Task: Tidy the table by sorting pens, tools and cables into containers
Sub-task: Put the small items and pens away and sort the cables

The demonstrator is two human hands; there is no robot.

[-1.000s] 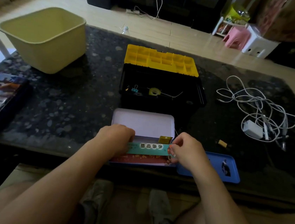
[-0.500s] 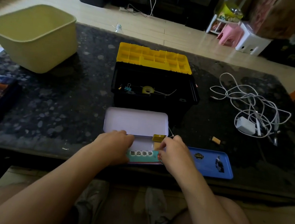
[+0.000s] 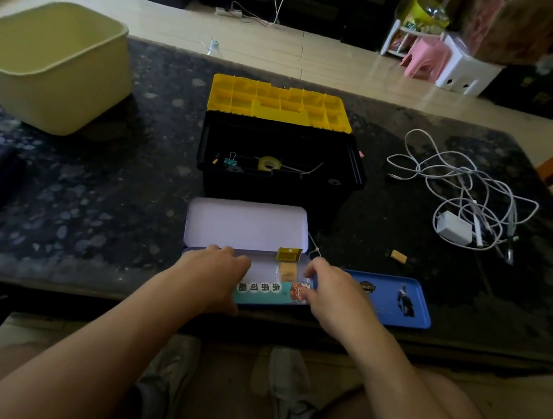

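Toolbox [image 3: 282, 161] just behind pencil case [image 3: 245, 226]

Beige tiled floor [image 3: 319, 59], pink stool [image 3: 423, 57]

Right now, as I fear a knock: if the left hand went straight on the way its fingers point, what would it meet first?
The left hand would likely meet the pencil case's raised lid first; the black toolbox stands behind it.

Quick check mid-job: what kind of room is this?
Probably a home living room: a low, stone-topped coffee table, a black media cabinet with trailing cables behind it, and a small pink stool on the tiled floor.
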